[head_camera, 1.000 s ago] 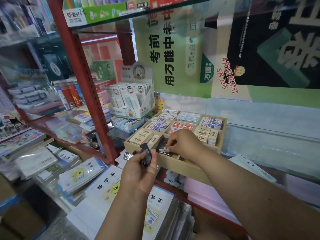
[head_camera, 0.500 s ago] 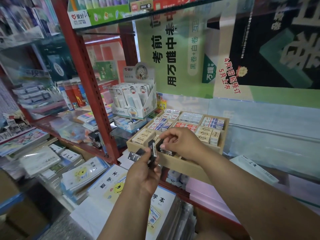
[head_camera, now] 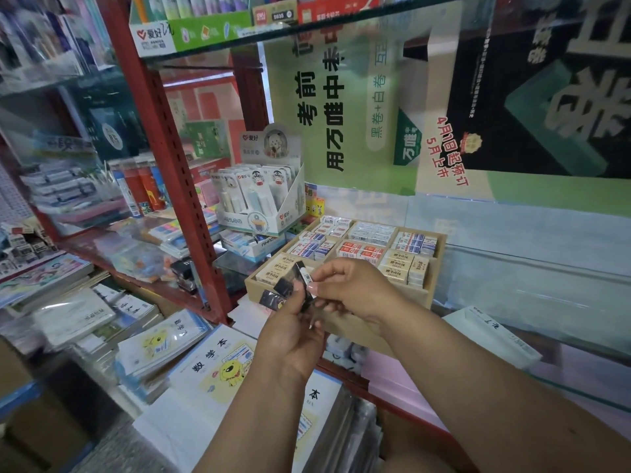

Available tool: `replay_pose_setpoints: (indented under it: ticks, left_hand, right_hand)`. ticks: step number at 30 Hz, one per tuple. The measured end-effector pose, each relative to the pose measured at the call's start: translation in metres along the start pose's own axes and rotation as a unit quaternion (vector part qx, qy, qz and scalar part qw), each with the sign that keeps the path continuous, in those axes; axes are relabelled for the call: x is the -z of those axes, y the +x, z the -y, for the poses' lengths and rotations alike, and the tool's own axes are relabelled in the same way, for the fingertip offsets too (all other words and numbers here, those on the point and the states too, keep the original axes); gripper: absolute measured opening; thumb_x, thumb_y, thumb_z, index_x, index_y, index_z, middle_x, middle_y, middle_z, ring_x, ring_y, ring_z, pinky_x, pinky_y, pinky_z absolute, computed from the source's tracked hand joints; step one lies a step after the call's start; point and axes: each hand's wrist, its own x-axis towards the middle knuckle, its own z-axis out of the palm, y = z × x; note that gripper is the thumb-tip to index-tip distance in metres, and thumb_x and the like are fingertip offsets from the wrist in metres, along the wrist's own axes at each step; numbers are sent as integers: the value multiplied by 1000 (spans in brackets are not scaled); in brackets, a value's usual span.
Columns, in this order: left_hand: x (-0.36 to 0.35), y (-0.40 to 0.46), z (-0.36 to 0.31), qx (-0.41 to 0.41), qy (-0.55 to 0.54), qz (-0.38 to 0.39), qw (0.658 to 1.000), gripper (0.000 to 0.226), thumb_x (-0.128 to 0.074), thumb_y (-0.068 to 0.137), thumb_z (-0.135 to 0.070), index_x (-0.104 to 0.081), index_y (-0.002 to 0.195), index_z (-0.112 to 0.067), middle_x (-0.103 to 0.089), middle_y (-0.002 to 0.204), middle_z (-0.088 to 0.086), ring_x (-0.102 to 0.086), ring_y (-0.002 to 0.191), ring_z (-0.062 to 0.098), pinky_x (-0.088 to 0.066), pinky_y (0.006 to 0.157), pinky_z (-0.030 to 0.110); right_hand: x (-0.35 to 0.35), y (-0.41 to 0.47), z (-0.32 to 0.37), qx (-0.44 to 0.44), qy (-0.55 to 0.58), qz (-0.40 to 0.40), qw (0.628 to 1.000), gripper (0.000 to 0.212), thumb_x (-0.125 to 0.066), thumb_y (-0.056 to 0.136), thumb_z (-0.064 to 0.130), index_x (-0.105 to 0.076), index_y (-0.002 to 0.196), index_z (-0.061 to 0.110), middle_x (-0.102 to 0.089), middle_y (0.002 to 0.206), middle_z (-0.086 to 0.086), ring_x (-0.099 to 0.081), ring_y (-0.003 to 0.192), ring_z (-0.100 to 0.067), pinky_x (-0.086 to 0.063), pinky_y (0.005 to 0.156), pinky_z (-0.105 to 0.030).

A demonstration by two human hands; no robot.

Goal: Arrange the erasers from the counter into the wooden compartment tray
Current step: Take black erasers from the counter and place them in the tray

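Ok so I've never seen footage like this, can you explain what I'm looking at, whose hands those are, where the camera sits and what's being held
There is no machine here. A person wears one wide-angle camera on the head, looking forward and down, so both arms reach in from the bottom of the picture. The place looks like a stationery shop shelf. The left hand holds a few small black erasers in shiny wrappers. The right hand pinches one of them, black with a white label, as if taking it from the bunch. Just behind the hands stands the wooden compartment tray, its sections already filled with rows of boxed erasers in cream, red, and blue and white. Exercise books lie stacked below, and a display box of carded goods sits to the tray's left.
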Motion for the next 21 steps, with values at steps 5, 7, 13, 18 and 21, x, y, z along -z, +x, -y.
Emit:
replay_pose_setpoints:
  ticks: [5, 7, 13, 18, 21]
  left_hand:
    - [8, 11, -5, 0, -6, -49, 999, 13, -58, 95, -22, -66, 86, -19, -65, 63, -6, -56, 57, 5, -35, 45, 15]
    - [16, 16, -10, 0, -27, -81, 996, 9, -61, 93, -23, -64, 86, -17, -62, 69, -4, -52, 64, 6, -38, 49, 16]
    - [23, 18, -12, -1, -52, -103, 993, 10, -60, 94, -21, -61, 85, -16, -55, 73, -4, -48, 66, 6, -36, 60, 21]
    - [25, 20, -13, 0, -54, -101, 993, 13, -61, 93, -22, -61, 83, -14, -55, 71, -3, -50, 65, 7, -37, 60, 21]
    - [27, 20, -12, 4, -48, -102, 994, 15, -61, 93, -23, -61, 82, -13, -54, 69, -3, -47, 63, 7, -35, 57, 21]
  right_hand:
    - [22, 10, 5, 56, -63, -62, 995, 16, -79, 73, 6, -72, 77, 20, -69, 73, 2, -60, 61, -4, -52, 68, -24]
    - [31, 15, 5, 66, -145, -84, 984, 12, -80, 73, 11, -73, 73, 20, -68, 74, 7, -60, 68, -4, -50, 71, -22]
    - [23, 30, -1, 34, -343, -17, 939, 4, -80, 74, 19, -76, 76, 17, -71, 80, 0, -63, 81, -16, -50, 73, -29]
    - [14, 40, -6, 21, -368, 6, 929, 2, -77, 77, 18, -76, 76, 19, -64, 69, 10, -55, 70, -3, -42, 58, -19]
    - [10, 43, -8, 17, -384, 5, 923, 0, -76, 78, 17, -76, 78, 17, -62, 70, 10, -54, 69, -4, -44, 57, -18]
